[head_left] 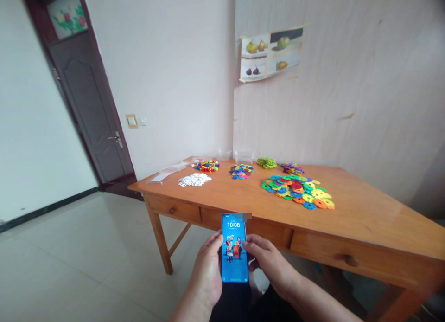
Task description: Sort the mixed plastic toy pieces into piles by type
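I hold a smartphone [234,248] upright in front of me, its lit screen showing 10:08 over a cartoon picture. My left hand [206,271] wraps round its left edge and back. My right hand [269,261] grips its right edge, fingers curled against the side. Both hands are below the front edge of a wooden table [347,215]. On the table lie a big pile of coloured plastic discs [298,191], a smaller disc pile [241,170], a green heap [266,162], a purple-mixed heap [292,168], small coloured bricks [206,165] and white paper slips [194,179].
The table has drawers [177,209] along its front and stands against a pale wall with a fruit poster [270,53]. Clear plastic containers [236,155] sit at the table's back edge. A dark door [88,104] is at the left; tiled floor [79,252] spreads below.
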A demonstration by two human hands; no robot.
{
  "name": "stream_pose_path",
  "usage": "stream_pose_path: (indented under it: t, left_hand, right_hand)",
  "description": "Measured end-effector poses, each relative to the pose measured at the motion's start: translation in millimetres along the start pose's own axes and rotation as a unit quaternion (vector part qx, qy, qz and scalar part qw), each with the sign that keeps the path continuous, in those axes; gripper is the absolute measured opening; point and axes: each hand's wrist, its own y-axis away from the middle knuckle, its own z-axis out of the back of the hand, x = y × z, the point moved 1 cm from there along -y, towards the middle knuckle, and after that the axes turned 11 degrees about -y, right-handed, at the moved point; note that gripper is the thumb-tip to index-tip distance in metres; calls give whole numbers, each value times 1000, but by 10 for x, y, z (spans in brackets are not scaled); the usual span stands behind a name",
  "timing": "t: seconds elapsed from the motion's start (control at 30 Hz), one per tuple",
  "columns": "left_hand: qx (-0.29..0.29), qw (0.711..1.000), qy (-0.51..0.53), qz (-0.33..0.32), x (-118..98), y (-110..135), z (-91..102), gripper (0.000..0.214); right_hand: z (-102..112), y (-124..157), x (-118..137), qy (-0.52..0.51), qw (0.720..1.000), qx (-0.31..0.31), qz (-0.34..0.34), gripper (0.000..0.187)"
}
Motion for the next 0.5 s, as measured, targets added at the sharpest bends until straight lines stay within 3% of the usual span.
stream_pose_path:
  t: [0.3,0.43,0.5]
  left_hand:
    - [12,1000,-12,-22,-132,23,-95,38]
    - [21,999,-17,-23,-167,32,-139,37]
    - [28,999,-18,-19,-177,29,-162,38]
  right_hand:
    - [-54,9,-58,-21,995,87,37,47]
    - [-36,-63,9,12,999,29,43,26]
    - [-1,-90,65,39,998,-18,52,29]
